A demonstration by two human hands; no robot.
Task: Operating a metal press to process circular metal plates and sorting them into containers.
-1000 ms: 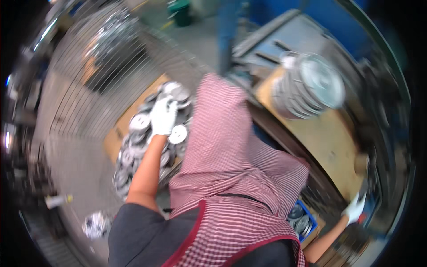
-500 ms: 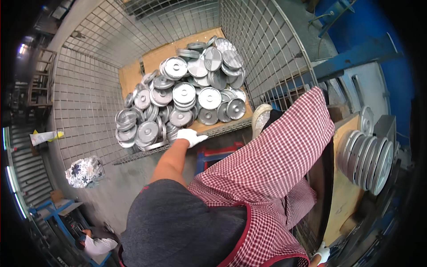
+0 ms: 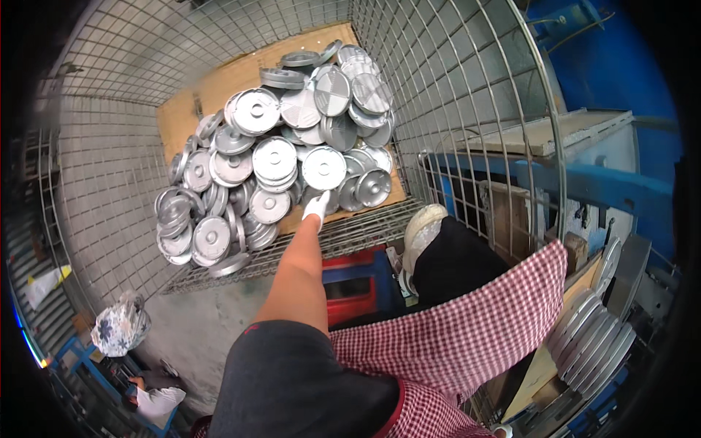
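Note:
My left hand [image 3: 315,209], in a white glove, reaches over the near rim of a wire mesh cage into a pile of round silver metal discs [image 3: 274,159]. Its fingers stretch forward against a disc low in the pile, just below a bright disc [image 3: 324,168]; whether they touch it I cannot tell. Nothing shows gripped in that hand. Only a sliver of my right hand [image 3: 503,431], also gloved, appears at the bottom edge, with its fingers hidden.
The wire cage [image 3: 467,95] surrounds the pile, with a brown board [image 3: 179,113] as its floor. On the right stands a row of larger metal discs [image 3: 595,339] on a wooden board. A red and blue frame [image 3: 350,285] sits below the cage rim. Another person [image 3: 157,398] is at lower left.
My left arm has stretched farther, and the hand has moved from the cage rim onto the pile. The view has moved closer to the cage. My right hand has nearly left the picture.

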